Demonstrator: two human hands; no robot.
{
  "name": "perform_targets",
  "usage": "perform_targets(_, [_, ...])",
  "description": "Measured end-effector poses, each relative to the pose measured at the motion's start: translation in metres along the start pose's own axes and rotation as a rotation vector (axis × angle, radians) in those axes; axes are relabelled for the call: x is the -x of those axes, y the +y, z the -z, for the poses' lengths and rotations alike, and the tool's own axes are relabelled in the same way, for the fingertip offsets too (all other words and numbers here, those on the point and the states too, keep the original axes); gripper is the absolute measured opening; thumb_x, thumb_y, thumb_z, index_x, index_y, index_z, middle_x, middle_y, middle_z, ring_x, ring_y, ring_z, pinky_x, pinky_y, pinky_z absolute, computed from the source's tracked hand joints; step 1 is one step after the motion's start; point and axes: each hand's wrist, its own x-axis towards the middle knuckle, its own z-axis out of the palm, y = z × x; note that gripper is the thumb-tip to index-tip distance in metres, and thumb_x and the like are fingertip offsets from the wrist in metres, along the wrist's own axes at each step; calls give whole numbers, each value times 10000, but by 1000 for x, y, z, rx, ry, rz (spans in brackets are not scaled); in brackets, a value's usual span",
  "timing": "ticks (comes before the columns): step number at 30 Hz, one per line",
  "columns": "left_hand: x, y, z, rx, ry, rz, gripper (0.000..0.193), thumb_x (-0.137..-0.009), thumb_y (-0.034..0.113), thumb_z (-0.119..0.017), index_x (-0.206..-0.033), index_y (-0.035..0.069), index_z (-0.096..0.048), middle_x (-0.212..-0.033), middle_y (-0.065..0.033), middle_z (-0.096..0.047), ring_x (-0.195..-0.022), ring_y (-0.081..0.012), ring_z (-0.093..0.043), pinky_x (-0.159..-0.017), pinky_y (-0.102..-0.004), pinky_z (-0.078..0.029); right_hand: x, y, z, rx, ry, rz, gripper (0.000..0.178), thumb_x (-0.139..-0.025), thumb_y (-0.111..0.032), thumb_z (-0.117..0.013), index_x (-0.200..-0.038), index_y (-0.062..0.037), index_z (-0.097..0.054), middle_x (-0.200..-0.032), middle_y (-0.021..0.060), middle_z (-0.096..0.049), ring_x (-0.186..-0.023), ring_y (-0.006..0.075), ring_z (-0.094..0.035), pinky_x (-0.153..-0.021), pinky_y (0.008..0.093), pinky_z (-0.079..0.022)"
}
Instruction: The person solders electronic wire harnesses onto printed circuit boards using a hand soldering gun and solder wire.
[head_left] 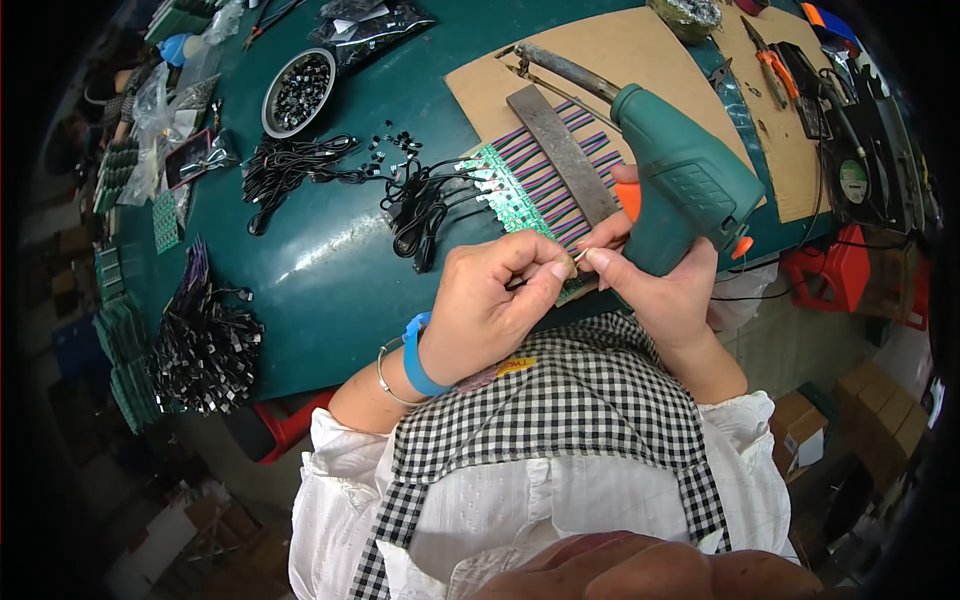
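The green table (320, 270) carries everything, and on it the brown cardboard sheet (475, 95) lies in front of me. If the tip is hot, I think the cardboard can scorch, because the green soldering gun (680, 160) points its nose over it. My right fingers (618, 273) are wrapped around the handle and also pinch at the front, so the gun can tilt when I attend only to the small work. One finger is near the orange trigger (629, 199), and a careless squeeze could press it.

The row of green circuit boards (515, 195) lies between the black cables (415, 220) and the metal bar (565, 150), its near end just beside my hands. The bar rests across the coloured wires (520, 145); if my wrist knocks it, the wires may slide out of line. A pull on the cables could drag the boards also.

My left fingers (545, 288) are closed, tip to tip with the right ones, on a thin pale piece (580, 256), maybe wire or solder. It is so small that it can slip away.

About writing: the yellow patch (516, 365) on my checked apron (540, 410) has letters, partly folded. I see no brand that I can read.
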Motion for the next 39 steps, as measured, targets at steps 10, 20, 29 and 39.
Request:
perform_targets(10, [1, -4, -4, 20, 80, -36, 37, -832, 5, -651, -850, -8, -622, -570, 15, -542, -504, -2, -401, -441, -194, -312, 1, -4, 1, -8, -64, -25, 628, -737, 131, -663, -1297, 47, -393, -1318, 178, -464, -837, 177, -667, -658, 266, -544])
perform_targets(20, [1, -3, -5, 2, 95, -41, 46, -821, 3, -660, -847, -17, -627, -626, -13, -608, -548, 1, -496, -469, -172, -371, 0, -4, 2, -35, -58, -53, 606, -747, 117, -659, -1297, 59, -412, -1302, 162, -485, -833, 156, -654, -644, 246, -536])
perform_targets(29, [1, -2, -7, 9, 149, -25, 41, -806, -11, -671, -820, -22, -635, -652, -9, -610, -577, 6, -499, -491, -158, -389, -1, -5, -3, -23, -35, 37, 624, -747, 93, -667, -1311, 73, -401, -1087, 124, -608, -777, 112, -632, -634, 229, -521])
perform_targets(39, [-16, -11, 31, -241, 106, 248, 69, -745, 51, -672, -712, -5, -648, -538, 13, -554, -518, -8, -471, -478, -197, -386, 19, -10, 16, 217, -176, -32, 647, -680, 146, -672, -1268, 86, -407, -1259, 171, -495, -735, 159, -624, -635, 269, -526])
